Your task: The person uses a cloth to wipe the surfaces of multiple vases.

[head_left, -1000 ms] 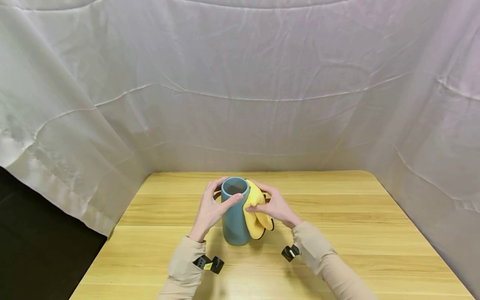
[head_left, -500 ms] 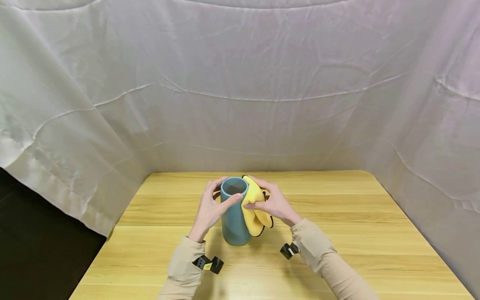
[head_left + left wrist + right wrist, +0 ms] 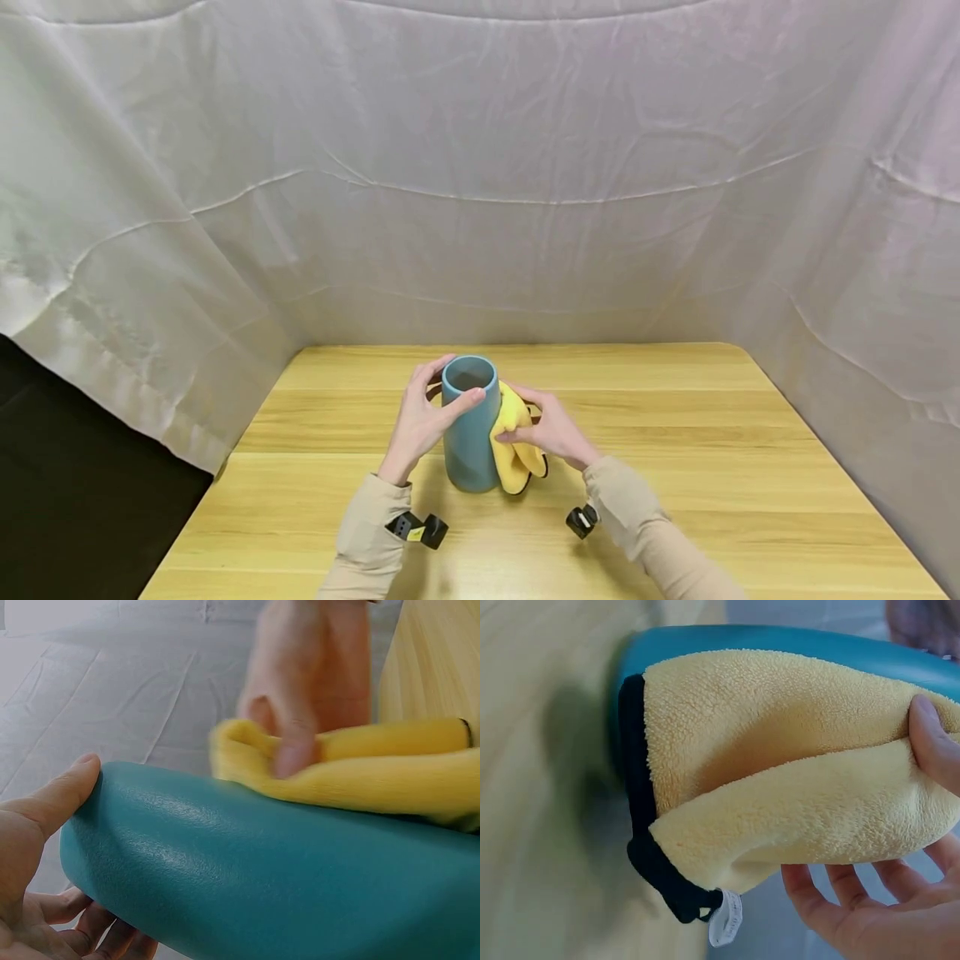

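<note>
A tall blue vase with a round open mouth stands upright on the wooden table. My left hand grips it near the top, thumb across the front of the rim and fingers around the far side. In my right hand is a yellow cloth, pinched between thumb and fingers and lying against the vase's right side. The right wrist view shows the fuzzy cloth folded, with a black border and a small white tag. In the left wrist view the cloth runs along the smooth vase wall.
The light wooden table extends around the vase. Pale grey fabric curtains hang behind it and at both sides. A black area lies beyond the table's left edge. Small black cameras are strapped at both wrists.
The right hand and cloth rise slightly along the vase's side, then slide down to a lower spot now. The left hand and the vase stay in place.
</note>
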A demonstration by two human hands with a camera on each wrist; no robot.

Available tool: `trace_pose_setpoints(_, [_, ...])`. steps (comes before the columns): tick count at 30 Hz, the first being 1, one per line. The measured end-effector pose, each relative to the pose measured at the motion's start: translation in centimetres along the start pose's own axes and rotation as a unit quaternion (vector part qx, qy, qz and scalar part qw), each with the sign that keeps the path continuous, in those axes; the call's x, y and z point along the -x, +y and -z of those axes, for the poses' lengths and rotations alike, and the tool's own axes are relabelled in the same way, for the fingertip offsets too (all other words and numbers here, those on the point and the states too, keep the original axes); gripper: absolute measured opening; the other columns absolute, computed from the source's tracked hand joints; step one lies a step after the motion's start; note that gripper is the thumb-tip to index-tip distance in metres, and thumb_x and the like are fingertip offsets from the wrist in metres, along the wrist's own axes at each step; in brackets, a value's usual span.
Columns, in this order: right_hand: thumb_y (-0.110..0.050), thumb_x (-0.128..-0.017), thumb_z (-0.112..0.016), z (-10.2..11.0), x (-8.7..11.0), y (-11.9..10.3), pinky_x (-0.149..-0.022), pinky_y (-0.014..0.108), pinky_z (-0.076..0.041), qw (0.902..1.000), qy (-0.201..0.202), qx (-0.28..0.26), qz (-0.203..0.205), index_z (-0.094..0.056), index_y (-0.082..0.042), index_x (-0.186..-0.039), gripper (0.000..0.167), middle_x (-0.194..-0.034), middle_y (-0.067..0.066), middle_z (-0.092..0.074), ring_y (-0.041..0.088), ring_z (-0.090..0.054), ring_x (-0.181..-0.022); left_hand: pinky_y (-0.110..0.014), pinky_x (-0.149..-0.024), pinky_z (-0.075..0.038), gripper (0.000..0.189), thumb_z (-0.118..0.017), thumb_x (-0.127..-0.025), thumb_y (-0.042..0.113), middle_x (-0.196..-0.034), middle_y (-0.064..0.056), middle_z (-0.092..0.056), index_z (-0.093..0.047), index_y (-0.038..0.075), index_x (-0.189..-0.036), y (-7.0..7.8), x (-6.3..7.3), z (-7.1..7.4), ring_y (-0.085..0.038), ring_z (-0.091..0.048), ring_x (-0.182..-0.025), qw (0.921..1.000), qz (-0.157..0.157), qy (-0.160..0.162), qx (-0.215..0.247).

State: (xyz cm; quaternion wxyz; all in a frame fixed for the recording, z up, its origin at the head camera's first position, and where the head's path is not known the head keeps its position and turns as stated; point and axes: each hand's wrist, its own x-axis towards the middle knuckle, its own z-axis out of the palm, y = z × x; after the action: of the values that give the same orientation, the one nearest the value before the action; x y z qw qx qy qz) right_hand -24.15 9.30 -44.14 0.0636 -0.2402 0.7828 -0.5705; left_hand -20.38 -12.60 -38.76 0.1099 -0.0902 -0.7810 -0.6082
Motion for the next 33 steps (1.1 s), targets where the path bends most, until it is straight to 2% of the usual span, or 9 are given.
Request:
trace_pose_setpoints(7, [-0.014, -0.077, -0.087, -0.6, 0.4, 2.2, -0.091, 0.032, -0.058, 0.9998, -0.009, -0.002, -0.016, -0.05, -0.019, -0.149, 0.081, -0.15, 0.011, -0.054, 0.03, -0.062, -0.121, -0.052, -0.114, -0.042, 0.066, -0.083, -0.083, 0.023, -0.133, -0.013, -0.053, -0.055, 0.01, -0.141, 0.1, 0.1, 0.0, -0.028, -0.052, -0.125, 1.0, -0.001, -0.002, -0.005])
trace_pose_setpoints(15, [-0.013, -0.078, -0.086, -0.7, 0.5, 2.3, -0.09, 0.032, -0.057, 0.9996, -0.012, -0.017, -0.018, -0.049, -0.018, -0.15, 0.081, -0.151, 0.012, -0.053, 0.031, -0.061, -0.121, -0.052, -0.115, -0.041, 0.067, -0.083, -0.083, 0.024, -0.133, -0.013, -0.053, -0.054, 0.01, -0.142, 0.0, 0.1, 0.1, -0.028, -0.051, -0.126, 1.0, 0.001, -0.002, -0.008])
trace_pose_setpoints(21, [-0.014, -0.077, -0.087, -0.7, 0.5, 2.3, -0.089, 0.031, -0.058, 0.9996, -0.008, -0.017, -0.021, -0.05, -0.018, -0.15, 0.081, -0.15, 0.012, -0.055, 0.026, -0.063, -0.114, -0.052, -0.114, -0.042, 0.067, -0.083, -0.083, 0.024, -0.134, -0.013, -0.053, -0.054, 0.009, -0.142, 0.1, 0.1, 0.0, -0.028, -0.051, -0.125, 0.9999, -0.001, -0.002, -0.01])
trace_pose_setpoints(28, [-0.013, -0.079, -0.086, -0.4, 0.3, 0.9, -0.086, 0.03, -0.059, 0.9993, -0.002, -0.028, -0.025, -0.05, -0.019, -0.149, 0.079, -0.146, 0.012, -0.058, 0.02, -0.065, -0.11, -0.052, -0.114, -0.043, 0.067, -0.083, -0.083, 0.024, -0.133, -0.013, -0.053, -0.054, 0.009, -0.142, 0.1, 0.1, 0.0, -0.028, -0.052, -0.124, 0.9999, -0.003, -0.002, -0.01])
trace_pose_setpoints(33, [-0.013, -0.08, -0.084, 0.0, -0.3, -1.2, -0.085, 0.032, -0.06, 0.9998, 0.006, -0.018, 0.005, -0.051, -0.021, -0.148, 0.077, -0.146, 0.009, -0.058, 0.021, -0.065, -0.11, -0.051, -0.114, -0.043, 0.066, -0.083, -0.083, 0.024, -0.133, -0.013, -0.053, -0.055, 0.01, -0.141, 0.1, 0.1, 0.0, -0.028, -0.052, -0.124, 1.0, -0.002, -0.001, -0.008])
